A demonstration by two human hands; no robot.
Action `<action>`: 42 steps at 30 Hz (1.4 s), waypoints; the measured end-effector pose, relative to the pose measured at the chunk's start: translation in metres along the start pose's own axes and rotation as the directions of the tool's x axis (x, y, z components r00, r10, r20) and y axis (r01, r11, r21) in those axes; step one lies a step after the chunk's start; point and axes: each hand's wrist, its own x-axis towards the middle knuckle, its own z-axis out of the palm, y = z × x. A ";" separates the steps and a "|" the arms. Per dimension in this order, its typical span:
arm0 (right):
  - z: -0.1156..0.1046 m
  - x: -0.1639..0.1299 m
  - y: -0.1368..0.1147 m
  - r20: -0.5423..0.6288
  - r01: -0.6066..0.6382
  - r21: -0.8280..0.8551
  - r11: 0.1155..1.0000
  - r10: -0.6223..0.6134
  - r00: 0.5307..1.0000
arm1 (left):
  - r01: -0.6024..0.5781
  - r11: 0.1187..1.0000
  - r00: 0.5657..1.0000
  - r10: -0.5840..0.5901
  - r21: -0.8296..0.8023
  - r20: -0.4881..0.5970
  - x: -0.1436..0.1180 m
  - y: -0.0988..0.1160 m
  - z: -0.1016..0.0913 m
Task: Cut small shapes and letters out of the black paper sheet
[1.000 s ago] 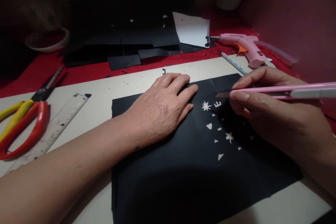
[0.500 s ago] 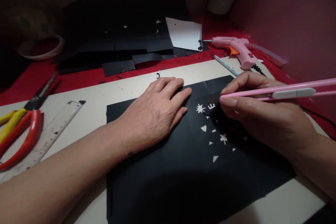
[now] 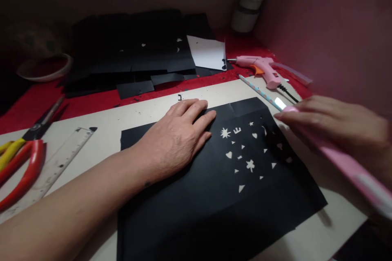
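While the fingers of the left hand lie flat and close together on the black paper sheet, pressing it down, they clamp nothing. The right hand has its fingers closed around a pink craft knife, whose blade tip is lifted just past the far right edge of the sheet. The picture is blurred there, so I cannot tell if the tip touches anything.

The sheet lies on a pale cutting board on the counter, with small stars, hearts and triangles cut through it. I judge it thin, light and floppy, easy to tear around the cut-outs; a flat palm on the uncut left part holds it best. The knife is light and stiff, taken by its body.

Farther out are scissors, a ruler, and a pink glue gun.
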 end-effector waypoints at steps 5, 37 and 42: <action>-0.002 -0.031 0.024 0.078 0.233 -0.120 0.965 -0.225 0.971 | -0.018 1.000 1.000 0.018 0.001 0.018 0.000 -0.004 0.000; 0.022 0.037 0.068 0.073 -0.142 -0.054 0.988 0.145 0.987 | 0.008 1.000 1.000 -0.008 0.005 0.028 0.000 -0.006 0.003; 0.000 0.037 0.025 -0.075 -0.162 0.076 0.984 0.168 0.983 | 0.022 1.000 0.998 -0.022 -0.005 0.053 0.000 -0.004 0.002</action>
